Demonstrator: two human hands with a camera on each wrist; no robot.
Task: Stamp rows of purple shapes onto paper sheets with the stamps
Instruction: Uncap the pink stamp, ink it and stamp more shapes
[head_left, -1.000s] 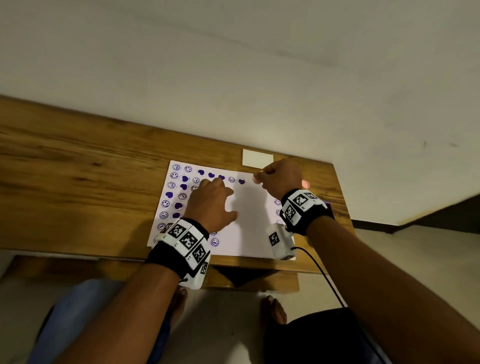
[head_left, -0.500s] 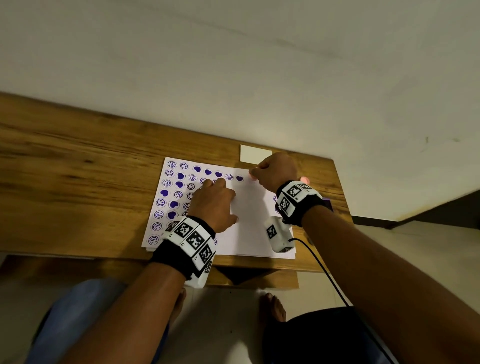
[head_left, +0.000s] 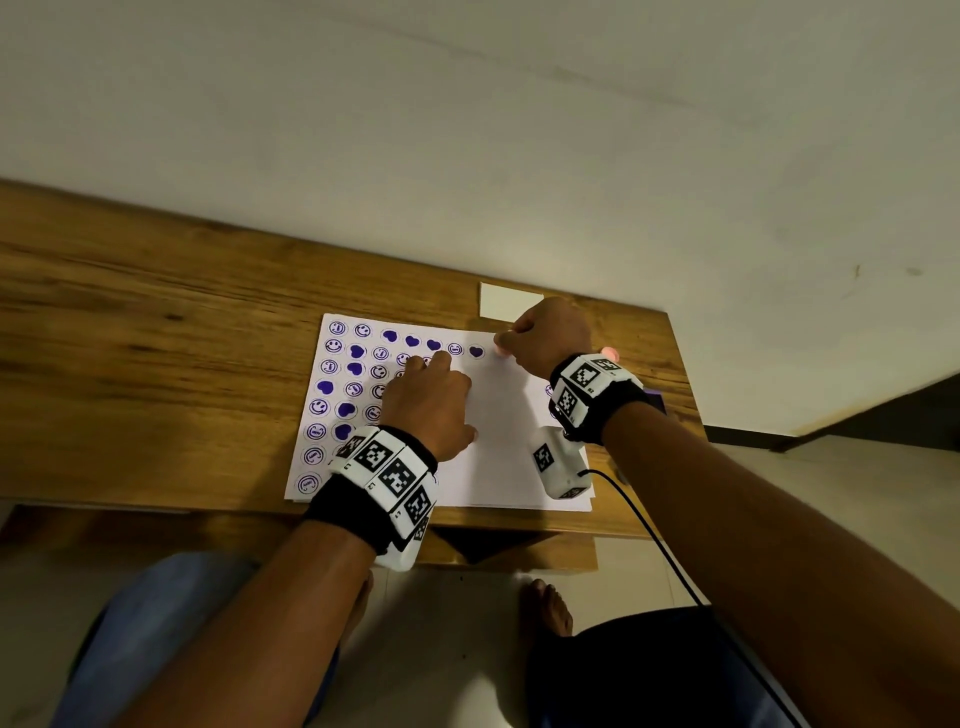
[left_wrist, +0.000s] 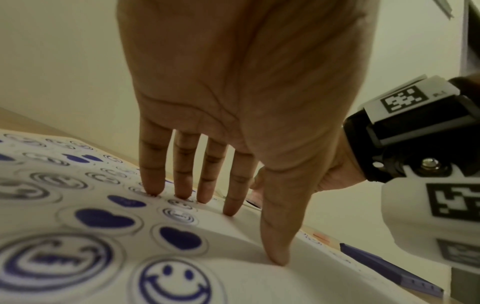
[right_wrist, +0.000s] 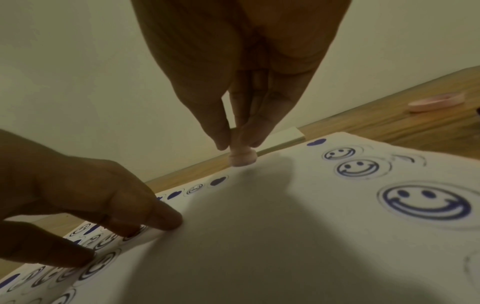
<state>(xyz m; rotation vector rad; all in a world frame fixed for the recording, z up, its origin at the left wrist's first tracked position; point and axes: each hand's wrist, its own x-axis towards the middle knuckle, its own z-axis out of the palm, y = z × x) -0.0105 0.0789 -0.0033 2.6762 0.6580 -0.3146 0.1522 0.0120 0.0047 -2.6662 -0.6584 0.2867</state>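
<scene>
Pink stamp (right_wrist: 242, 158) stands upright, base down on the paper sheet (head_left: 498, 447) at its far edge, just right of the last purple heart (head_left: 476, 352) in the top row. Right hand (head_left: 553, 335) above it, grip pinching the stamp's stem between thumb and fingertips (right_wrist: 221, 133). Left hand (head_left: 428, 402) lies on the sheet's middle, fingers (left_wrist: 153, 176) straight and spread, tips pressing the paper among printed smileys and hearts. Sheet lies flat on the wooden counter (head_left: 156, 353) near its front edge. Small white card (head_left: 506, 301) beyond the sheet; pink cap (right_wrist: 436, 101) on the counter to the right; purple ink pad (left_wrist: 389, 269) at the sheet's right side
</scene>
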